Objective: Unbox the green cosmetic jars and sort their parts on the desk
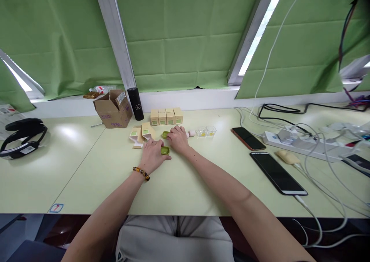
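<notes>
My left hand (152,154), a beaded bracelet at its wrist, has thumb and fingers closed about a small green open-topped case (165,150) just above the table. A second small green piece (165,134), similar in size, is at the fingertips of my right hand (178,139), which is closed on its edge. Opened kraft cartons (137,135) with green-labelled fronts lie beside my left fingers. To the right of my right hand are a small pinkish-white bottle or cap (192,133) and clear little cups (211,131) with yellowish bits inside.
Several closed kraft boxes (167,116) stand in a row behind my hands. A black flask (135,104) and a cardboard box (112,108) are at the back left, a black headset (24,136) farther left. Phones (279,173), a power strip (300,146) and tangled cables occupy the right.
</notes>
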`<state>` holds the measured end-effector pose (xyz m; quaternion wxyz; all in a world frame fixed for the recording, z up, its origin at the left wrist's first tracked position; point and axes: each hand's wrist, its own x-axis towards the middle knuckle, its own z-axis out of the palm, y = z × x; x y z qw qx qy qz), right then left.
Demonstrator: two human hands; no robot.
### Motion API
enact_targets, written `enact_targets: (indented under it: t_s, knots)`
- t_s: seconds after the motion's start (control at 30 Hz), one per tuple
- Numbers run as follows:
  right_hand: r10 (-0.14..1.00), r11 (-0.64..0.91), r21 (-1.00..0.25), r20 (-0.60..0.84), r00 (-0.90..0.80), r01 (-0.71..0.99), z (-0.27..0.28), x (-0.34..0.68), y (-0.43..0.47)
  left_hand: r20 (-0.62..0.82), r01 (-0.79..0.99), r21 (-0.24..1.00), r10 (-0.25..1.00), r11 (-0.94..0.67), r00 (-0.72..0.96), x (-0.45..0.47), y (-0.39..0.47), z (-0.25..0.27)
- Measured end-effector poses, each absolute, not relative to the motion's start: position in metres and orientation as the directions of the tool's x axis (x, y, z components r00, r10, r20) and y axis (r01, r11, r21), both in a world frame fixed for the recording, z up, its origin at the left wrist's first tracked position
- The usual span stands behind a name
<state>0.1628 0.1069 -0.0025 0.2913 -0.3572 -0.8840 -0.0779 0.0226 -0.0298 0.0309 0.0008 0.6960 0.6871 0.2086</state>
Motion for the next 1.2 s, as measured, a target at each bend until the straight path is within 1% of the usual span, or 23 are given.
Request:
enact_targets:
  t_s: [0.23, 0.4, 0.47, 0.5, 0.53, 0.57, 0.6, 0.63, 0.67, 0.7, 0.8, 0.9, 0.93, 0.97, 1.0, 1.07, 1.1, 1.13, 1.2]
  knots:
    - [0.585, 0.734, -0.080, 0.580, -0.567, 0.674, -0.003, 0.176, 0.112, 0.354, 0.950, 0.277, 0.935, -0.142, 0.036, 0.020, -0.033, 0.032]
    - [0.565, 0.744, -0.137, 0.651, -0.507, 0.654, -0.002, 0.200, 0.103, 0.400, 0.937, 0.244, 0.906, -0.248, 0.136, 0.017, -0.035, 0.029]
    - [0.564, 0.744, -0.151, 0.663, -0.492, 0.650, -0.004, 0.214, 0.096, 0.411, 0.916, 0.283, 0.899, -0.285, 0.153, 0.015, -0.033, 0.027]
    - [0.565, 0.749, -0.158, 0.660, -0.495, 0.644, -0.006, 0.221, 0.092, 0.423, 0.893, 0.338, 0.896, -0.297, 0.138, 0.014, -0.031, 0.026]
    - [0.566, 0.755, -0.169, 0.656, -0.500, 0.634, -0.007, 0.227, 0.088, 0.440, 0.856, 0.421, 0.893, -0.300, 0.097, 0.013, -0.028, 0.025]
    - [0.568, 0.762, -0.185, 0.652, -0.502, 0.621, -0.009, 0.233, 0.084, 0.449, 0.792, 0.535, 0.893, -0.295, 0.029, 0.011, -0.025, 0.025]
    - [0.571, 0.766, -0.204, 0.650, -0.501, 0.609, -0.011, 0.237, 0.081, 0.438, 0.681, 0.677, 0.896, -0.280, -0.067, 0.009, -0.021, 0.025]
    - [0.578, 0.767, -0.225, 0.650, -0.494, 0.601, -0.012, 0.240, 0.078, 0.396, 0.525, 0.811, 0.903, -0.258, -0.168, 0.007, -0.017, 0.025]
    - [0.586, 0.766, -0.246, 0.649, -0.486, 0.594, -0.014, 0.241, 0.076, 0.324, 0.333, 0.914, 0.912, -0.233, -0.252, 0.005, -0.013, 0.025]
    - [0.593, 0.764, -0.264, 0.648, -0.479, 0.589, -0.014, 0.242, 0.075, 0.249, 0.153, 0.965, 0.921, -0.211, -0.298, 0.002, -0.010, 0.025]
    - [0.596, 0.766, -0.277, 0.644, -0.479, 0.580, -0.015, 0.240, 0.074, 0.144, -0.145, 0.971, 0.947, -0.191, -0.287, -0.004, -0.003, 0.027]
    - [0.579, 0.778, -0.250, 0.644, -0.501, 0.577, -0.014, 0.238, 0.074, 0.085, -0.346, 0.924, 0.968, -0.165, -0.235, -0.010, -0.001, 0.030]
    - [0.575, 0.780, -0.245, 0.643, -0.505, 0.576, -0.013, 0.238, 0.075, 0.081, -0.347, 0.923, 0.966, -0.165, -0.244, -0.012, 0.001, 0.032]
    - [0.575, 0.780, -0.245, 0.644, -0.505, 0.576, -0.013, 0.238, 0.075, 0.095, -0.287, 0.941, 0.956, -0.177, -0.279, -0.014, 0.002, 0.034]
    - [0.576, 0.779, -0.248, 0.645, -0.502, 0.576, -0.013, 0.238, 0.075, 0.126, -0.181, 0.965, 0.938, -0.192, -0.323, -0.016, 0.005, 0.037]
    - [0.582, 0.774, -0.259, 0.649, -0.489, 0.578, -0.012, 0.239, 0.074, 0.244, 0.132, 0.969, 0.886, -0.208, -0.394, -0.020, 0.010, 0.044]
    - [0.584, 0.773, -0.263, 0.650, -0.486, 0.577, -0.012, 0.239, 0.074, 0.314, 0.304, 0.931, 0.871, -0.203, -0.379, -0.022, 0.013, 0.048]
    - [0.585, 0.773, -0.264, 0.651, -0.484, 0.577, -0.011, 0.239, 0.074, 0.373, 0.469, 0.862, 0.866, -0.191, -0.333, -0.023, 0.016, 0.051]
    - [0.582, 0.773, -0.260, 0.652, -0.486, 0.578, -0.011, 0.239, 0.074, 0.431, 0.750, 0.642, 0.884, -0.158, -0.183, -0.025, 0.022, 0.057]
